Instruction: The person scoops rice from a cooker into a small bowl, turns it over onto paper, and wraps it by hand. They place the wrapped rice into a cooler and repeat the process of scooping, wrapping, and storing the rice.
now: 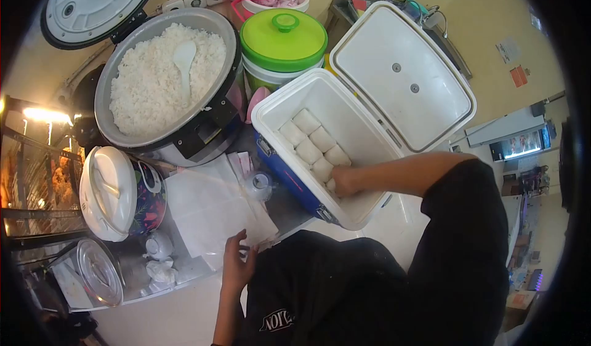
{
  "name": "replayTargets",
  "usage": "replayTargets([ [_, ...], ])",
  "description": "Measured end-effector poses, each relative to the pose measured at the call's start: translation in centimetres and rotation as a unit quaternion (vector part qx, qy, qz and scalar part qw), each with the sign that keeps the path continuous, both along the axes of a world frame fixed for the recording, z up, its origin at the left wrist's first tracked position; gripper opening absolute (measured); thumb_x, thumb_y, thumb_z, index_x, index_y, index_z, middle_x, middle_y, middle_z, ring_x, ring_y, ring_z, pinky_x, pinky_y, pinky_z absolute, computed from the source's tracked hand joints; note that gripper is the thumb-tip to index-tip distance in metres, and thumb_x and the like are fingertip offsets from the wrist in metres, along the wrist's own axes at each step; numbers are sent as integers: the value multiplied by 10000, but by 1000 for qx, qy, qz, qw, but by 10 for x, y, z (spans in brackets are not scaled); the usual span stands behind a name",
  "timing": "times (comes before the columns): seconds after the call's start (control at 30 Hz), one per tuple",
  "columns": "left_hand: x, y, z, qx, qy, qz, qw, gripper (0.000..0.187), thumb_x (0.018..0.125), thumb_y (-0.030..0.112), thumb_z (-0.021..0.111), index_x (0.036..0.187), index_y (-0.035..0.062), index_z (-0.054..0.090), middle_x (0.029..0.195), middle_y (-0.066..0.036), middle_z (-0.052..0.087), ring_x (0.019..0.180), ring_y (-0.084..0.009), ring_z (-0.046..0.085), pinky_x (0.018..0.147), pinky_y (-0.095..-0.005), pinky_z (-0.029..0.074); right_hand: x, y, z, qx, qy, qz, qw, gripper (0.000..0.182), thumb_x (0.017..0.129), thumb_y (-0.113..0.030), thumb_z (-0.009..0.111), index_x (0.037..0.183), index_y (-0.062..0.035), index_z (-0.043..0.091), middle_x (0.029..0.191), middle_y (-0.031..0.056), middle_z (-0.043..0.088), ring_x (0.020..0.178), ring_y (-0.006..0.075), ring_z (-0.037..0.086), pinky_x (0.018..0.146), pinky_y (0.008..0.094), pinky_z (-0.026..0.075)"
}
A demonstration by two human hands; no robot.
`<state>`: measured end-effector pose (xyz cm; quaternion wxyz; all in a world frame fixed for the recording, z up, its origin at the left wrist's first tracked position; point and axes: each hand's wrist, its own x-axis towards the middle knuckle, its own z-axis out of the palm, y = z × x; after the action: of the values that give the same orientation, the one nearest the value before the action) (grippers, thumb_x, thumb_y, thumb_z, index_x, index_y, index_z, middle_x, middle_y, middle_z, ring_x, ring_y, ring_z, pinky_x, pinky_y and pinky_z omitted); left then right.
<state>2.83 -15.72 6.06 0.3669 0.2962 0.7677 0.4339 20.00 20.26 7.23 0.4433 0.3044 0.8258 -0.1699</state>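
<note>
My right hand (346, 181) reaches down into the blue and white cooler box (364, 119), its fingers curled on a white wrapped packet (331, 185) at the near end of the rows. The packet is mostly covered by the hand. Several more white packets (306, 122) lie side by side in two rows along the box's left wall. The white lid (403, 69) of the cooler is tipped back. Near the front edge of the metal table, my left hand (237, 261) is raised with its fingers apart, holding nothing, beside a stack of white paper sheets (200, 204).
A large rice cooker (212, 124) stands uncovered, with a white scoop (184, 60) on its rice. Behind the cooler sits a green-lidded container (283, 35). At left are a flowered pot with a white lid (111, 192) and a clear round lid (100, 272).
</note>
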Motion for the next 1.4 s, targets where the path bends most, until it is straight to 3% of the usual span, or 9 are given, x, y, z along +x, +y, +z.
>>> replayTargets([
  [0.2,-50,-18,-44,29,326,73,942,351,846,153,764,1176,60,687,1291,-224,604,1225,-437,557,1025,-504,439,-56,-6,97,68,-95,128,985,368,885,-296,654,1073,13,725,1000,234,732,979,378,707,849,466,552],
  [0.33,-92,-44,-74,-104,398,35,911,608,879,449,710,1400,160,593,1599,-218,333,1467,-490,276,1142,-648,241,-94,-76,210,203,212,-21,956,278,914,-303,658,874,-28,672,872,182,721,839,402,690,764,525,532],
  [0.47,-88,-47,-77,-179,396,-27,900,730,897,630,604,1518,265,483,1672,-199,198,1524,-491,137,1166,-696,136,-149,-158,147,46,213,82,973,428,892,-211,658,1278,-65,541,1259,207,590,1134,421,611,904,509,526],
  [0.63,-69,-63,-81,-171,397,-48,900,768,890,687,573,1538,294,450,1672,-210,185,1514,-525,123,1166,-696,136,-161,-137,-81,252,238,206,915,550,853,-113,648,1379,-84,489,1386,180,514,1242,443,539,971,508,522],
  [0.9,-72,-67,-60,-161,335,-42,927,720,845,701,628,1433,290,562,1550,-194,330,1411,-528,268,1069,-727,260,-183,-146,-17,149,132,186,962,806,631,-221,904,1313,-95,492,1304,194,542,1191,427,593,952,498,537],
  [1.07,-102,-65,-42,125,-96,114,981,663,1027,600,430,1422,73,511,1365,-197,543,1230,-353,554,1034,-505,453,-177,-195,105,-87,388,33,917,795,731,-286,871,1362,-88,430,1329,253,551,1182,392,599,958,447,530],
  [1.17,-114,-69,12,208,-661,57,719,791,998,712,350,1469,84,448,1372,-193,560,1233,-337,581,951,-494,515,-187,-203,176,-223,431,-23,874,586,803,-291,823,1259,-57,541,1249,233,632,1045,352,659,878,425,541],
  [1.3,-107,-100,-40,323,-747,-98,573,791,997,706,346,1486,87,407,1373,-243,556,1199,-384,616,950,-561,544,-267,-143,205,-3,557,-1,830,251,879,-261,737,895,-15,687,894,156,727,782,320,702,714,449,532],
  [1.4,-85,-119,-6,214,-510,116,825,754,1008,678,366,1474,89,421,1332,-234,583,1148,-393,640,907,-552,567,-354,-59,158,277,493,81,821,227,892,-217,660,964,-12,725,939,206,734,866,384,712,758,470,561],
])
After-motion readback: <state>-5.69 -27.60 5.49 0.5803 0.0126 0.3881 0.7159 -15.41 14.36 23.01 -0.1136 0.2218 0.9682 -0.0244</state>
